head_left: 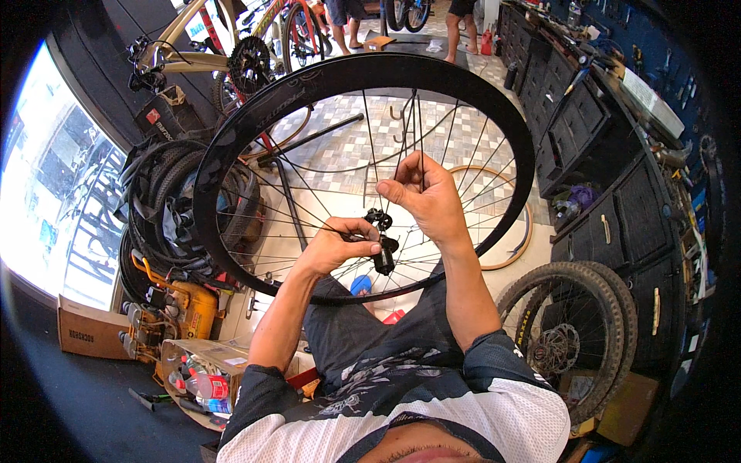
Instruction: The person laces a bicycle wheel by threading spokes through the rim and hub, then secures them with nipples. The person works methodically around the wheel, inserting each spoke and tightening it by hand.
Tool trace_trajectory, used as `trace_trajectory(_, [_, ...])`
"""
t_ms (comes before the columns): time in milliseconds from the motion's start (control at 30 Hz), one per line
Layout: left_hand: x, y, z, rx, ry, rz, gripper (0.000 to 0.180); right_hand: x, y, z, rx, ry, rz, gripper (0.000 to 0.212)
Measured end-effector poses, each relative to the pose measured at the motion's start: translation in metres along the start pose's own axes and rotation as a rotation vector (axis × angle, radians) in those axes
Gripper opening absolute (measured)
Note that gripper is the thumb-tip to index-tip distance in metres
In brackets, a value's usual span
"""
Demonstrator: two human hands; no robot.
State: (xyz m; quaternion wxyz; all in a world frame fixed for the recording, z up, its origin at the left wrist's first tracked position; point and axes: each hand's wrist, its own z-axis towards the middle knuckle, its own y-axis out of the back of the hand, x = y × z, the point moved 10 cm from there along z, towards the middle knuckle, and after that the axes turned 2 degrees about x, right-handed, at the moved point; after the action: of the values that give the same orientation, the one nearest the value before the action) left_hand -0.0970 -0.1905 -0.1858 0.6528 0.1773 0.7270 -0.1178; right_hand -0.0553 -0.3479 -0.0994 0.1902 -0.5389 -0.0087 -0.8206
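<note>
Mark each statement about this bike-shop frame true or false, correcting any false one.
1. The left hand grips the black hub of the deep-rim bicycle wheel. True.
2. The right hand rests flat on the rim. False: it is raised inside the wheel, fingers pinched on a thin spoke.
3. The wheel carries a knobby tyre. False: its black rim is bare; the knobby-tyred wheel with a disc rotor stands at the person's right.
4. A yellow compressor sits on the floor at the person's left. True.
5. A bicycle frame with chainring is behind the wheel. True.
</note>
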Motion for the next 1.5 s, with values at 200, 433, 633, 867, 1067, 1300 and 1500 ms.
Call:
trace_trajectory(200, [0.004, 0.003, 0.0, 0.013, -0.012, 0.013, 0.022, 0.003, -0.008, -0.006, 0.164, -0.04, 0.071, 0.021])
trace_trajectory(433, [0.002, 0.0, 0.001, 0.018, -0.021, 0.014, 0.023, 0.006, -0.003, -0.006, 0.2, -0.047, 0.017, 0.021])
trace_trajectory(633, [0.004, 0.001, 0.003, 0.017, -0.045, -0.04, 0.024, 0.003, 0.002, -0.005, 0.182, -0.052, 0.021, 0.019])
trace_trajectory(867, [0.005, 0.001, 0.004, 0.021, 0.001, -0.017, 0.024, -0.009, -0.001, -0.008, 0.154, -0.087, 0.083, 0.016])
trace_trajectory(1067, [0.002, 0.003, 0.004, 0.016, -0.059, -0.036, 0.022, -0.015, 0.003, -0.019, 0.147, -0.124, 0.062, 0.015])
trace_trajectory(1300, [0.009, 0.007, 0.008, 0.001, -0.092, 0.006, 0.018, 0.003, 0.035, -0.056, 0.069, -0.163, -0.053, 0.028])
trace_trajectory(1500, [0.012, 0.015, 0.013, -0.069, -0.124, 0.047, 0.018, 0.006, 0.032, -0.109, 0.257, -0.364, -0.343, 0.058])
